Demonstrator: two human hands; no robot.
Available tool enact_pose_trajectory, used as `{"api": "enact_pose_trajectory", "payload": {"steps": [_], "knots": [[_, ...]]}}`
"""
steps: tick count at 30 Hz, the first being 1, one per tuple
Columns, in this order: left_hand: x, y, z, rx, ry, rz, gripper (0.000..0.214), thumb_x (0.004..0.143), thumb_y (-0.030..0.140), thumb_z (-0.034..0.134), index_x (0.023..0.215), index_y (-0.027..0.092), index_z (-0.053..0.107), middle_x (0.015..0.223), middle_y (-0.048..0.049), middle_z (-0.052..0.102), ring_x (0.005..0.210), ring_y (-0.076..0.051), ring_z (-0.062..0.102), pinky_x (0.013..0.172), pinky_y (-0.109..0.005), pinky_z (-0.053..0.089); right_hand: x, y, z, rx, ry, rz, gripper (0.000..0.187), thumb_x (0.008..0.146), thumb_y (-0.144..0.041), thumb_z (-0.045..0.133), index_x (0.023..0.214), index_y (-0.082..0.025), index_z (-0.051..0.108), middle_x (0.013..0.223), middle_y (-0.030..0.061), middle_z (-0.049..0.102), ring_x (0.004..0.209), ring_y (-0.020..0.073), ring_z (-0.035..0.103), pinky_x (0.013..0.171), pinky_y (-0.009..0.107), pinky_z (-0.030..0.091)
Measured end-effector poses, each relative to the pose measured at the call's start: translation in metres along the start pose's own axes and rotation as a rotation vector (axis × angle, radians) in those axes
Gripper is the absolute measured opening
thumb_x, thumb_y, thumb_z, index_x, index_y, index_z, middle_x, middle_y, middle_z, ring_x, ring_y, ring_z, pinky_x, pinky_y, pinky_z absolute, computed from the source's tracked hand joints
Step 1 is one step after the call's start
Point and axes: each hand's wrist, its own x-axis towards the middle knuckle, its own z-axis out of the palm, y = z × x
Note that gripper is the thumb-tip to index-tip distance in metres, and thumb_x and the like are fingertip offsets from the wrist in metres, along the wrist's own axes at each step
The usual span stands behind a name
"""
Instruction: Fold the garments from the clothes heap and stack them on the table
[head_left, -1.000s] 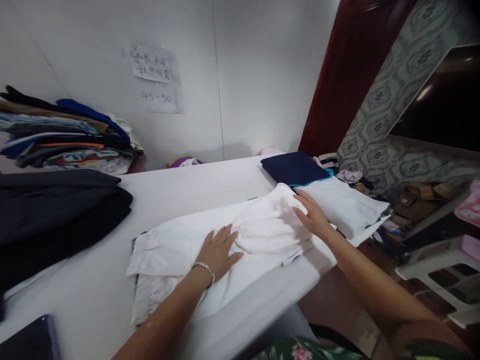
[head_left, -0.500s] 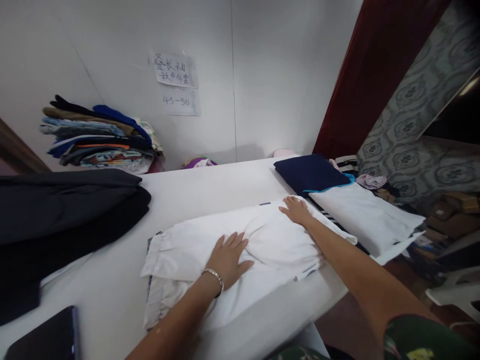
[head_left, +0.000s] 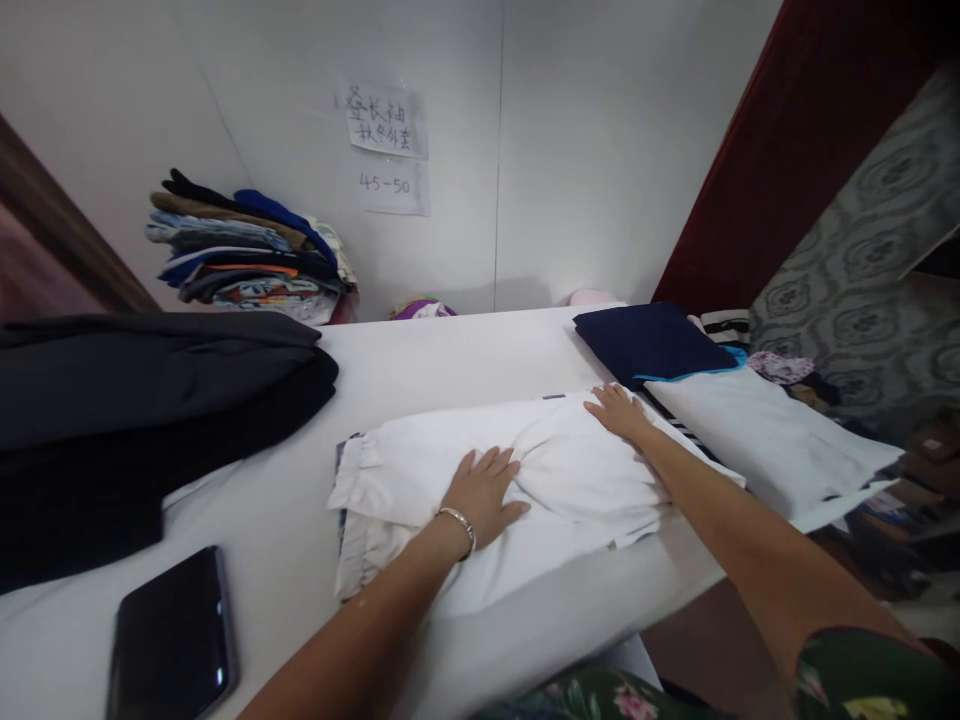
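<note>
A white garment with gathered ends (head_left: 420, 465) lies folded lengthwise on the white table (head_left: 450, 360), with creases across its middle. Patterned cloth peeks out under its left end. My left hand (head_left: 484, 495), with a bracelet at the wrist, rests palm down on the garment's middle, fingers spread. Farther right, my right hand (head_left: 619, 412) lies flat on the garment near its far right corner, fingers apart. Just beyond that hand are a folded navy garment (head_left: 652, 340) with light blue trim and a folded white garment (head_left: 772, 440).
Dark grey and black clothes (head_left: 165, 400) cover the table's left side. A phone (head_left: 172, 640) lies at the front left. Against the wall stands a stack of folded clothes (head_left: 247, 250). Handwritten paper signs (head_left: 386, 125) hang above. More clothing (head_left: 780, 367) sits at the right.
The camera view has turned left, so everything appears shifted rightward and more of the phone shows. Both hands stay flat on the white garment in about the same spots.
</note>
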Motion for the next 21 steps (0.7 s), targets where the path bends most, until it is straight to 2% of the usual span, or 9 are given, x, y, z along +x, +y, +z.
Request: {"api": "enact_pose_trajectory", "payload": {"steps": [2, 5, 7, 9, 12, 16, 19, 21], "knots": [[0.0, 0.0, 0.001, -0.009, 0.004, 0.002, 0.06, 0.086, 0.053, 0.045, 0.139, 0.025, 0.043, 0.153, -0.0065, 0.033, 0.143, -0.028, 0.024, 0.115, -0.055, 0.017, -0.013, -0.011, -0.007, 0.04, 0.05, -0.058, 0.049, 0.094, -0.05, 0.031, 0.138, -0.03, 0.043, 0.15, 0.01, 0.036, 0.141, 0.0317, 0.024, 0.105, 0.066, 0.024], [0.0, 0.0, 0.002, -0.015, 0.009, 0.008, 0.062, 0.086, 0.055, 0.045, 0.14, 0.024, 0.042, 0.153, -0.0071, 0.033, 0.143, -0.028, 0.023, 0.115, -0.055, 0.015, -0.045, -0.043, -0.012, 0.101, 0.101, -0.251, 0.051, 0.096, -0.05, 0.027, 0.142, -0.031, 0.039, 0.154, 0.0075, 0.03, 0.143, 0.0283, 0.02, 0.11, 0.061, 0.02], [-0.001, 0.0, 0.003, -0.02, 0.016, 0.009, 0.062, 0.086, 0.056, 0.044, 0.139, 0.024, 0.042, 0.152, -0.0076, 0.034, 0.142, -0.028, 0.024, 0.115, -0.055, 0.015, -0.066, -0.067, -0.008, 0.114, 0.089, -0.42, 0.054, 0.096, -0.053, 0.027, 0.145, -0.031, 0.034, 0.156, 0.0059, 0.026, 0.144, 0.0271, 0.018, 0.112, 0.058, 0.017], [-0.002, 0.001, 0.004, -0.022, 0.026, 0.011, 0.063, 0.086, 0.057, 0.043, 0.139, 0.023, 0.042, 0.152, -0.0085, 0.035, 0.142, -0.029, 0.025, 0.115, -0.055, 0.016, -0.08, -0.084, 0.001, 0.093, 0.068, -0.536, 0.056, 0.095, -0.055, 0.03, 0.145, -0.032, 0.035, 0.154, 0.0058, 0.029, 0.143, 0.028, 0.022, 0.112, 0.057, 0.019], [-0.003, 0.004, 0.006, -0.018, 0.047, 0.02, 0.064, 0.087, 0.058, 0.043, 0.139, 0.022, 0.041, 0.151, -0.0102, 0.036, 0.141, -0.029, 0.026, 0.114, -0.055, 0.017, -0.085, -0.094, 0.017, 0.039, 0.087, -0.579, 0.054, 0.093, -0.055, 0.034, 0.14, -0.03, 0.043, 0.15, 0.007, 0.038, 0.139, 0.0297, 0.03, 0.109, 0.056, 0.024], [-0.005, 0.004, 0.0, -0.013, 0.036, 0.034, 0.062, 0.085, 0.056, 0.048, 0.137, 0.022, 0.044, 0.15, -0.0107, 0.039, 0.139, -0.028, 0.03, 0.113, -0.053, 0.02, -0.078, -0.09, 0.033, 0.013, 0.15, -0.594, 0.053, 0.092, -0.056, 0.034, 0.138, -0.031, 0.046, 0.148, 0.0059, 0.041, 0.137, 0.0292, 0.034, 0.107, 0.055, 0.027], [-0.011, -0.007, -0.019, -0.016, 0.004, -0.001, 0.059, 0.084, 0.056, 0.05, 0.133, 0.024, 0.048, 0.147, -0.009, 0.043, 0.137, -0.026, 0.036, 0.112, -0.047, 0.025, -0.075, -0.087, 0.037, 0.0, 0.164, -0.597, 0.054, 0.092, -0.057, 0.032, 0.136, -0.031, 0.048, 0.146, 0.0053, 0.044, 0.137, 0.0287, 0.035, 0.107, 0.055, 0.028], [-0.02, -0.022, -0.037, -0.007, 0.065, -0.136, 0.058, 0.085, 0.056, 0.049, 0.132, 0.022, 0.049, 0.148, -0.0092, 0.042, 0.137, -0.026, 0.035, 0.113, -0.048, 0.023, -0.075, -0.087, 0.039, -0.007, 0.174, -0.594, 0.055, 0.092, -0.058, 0.03, 0.135, -0.03, 0.05, 0.146, 0.0046, 0.044, 0.137, 0.0282, 0.035, 0.107, 0.054, 0.028]]}}
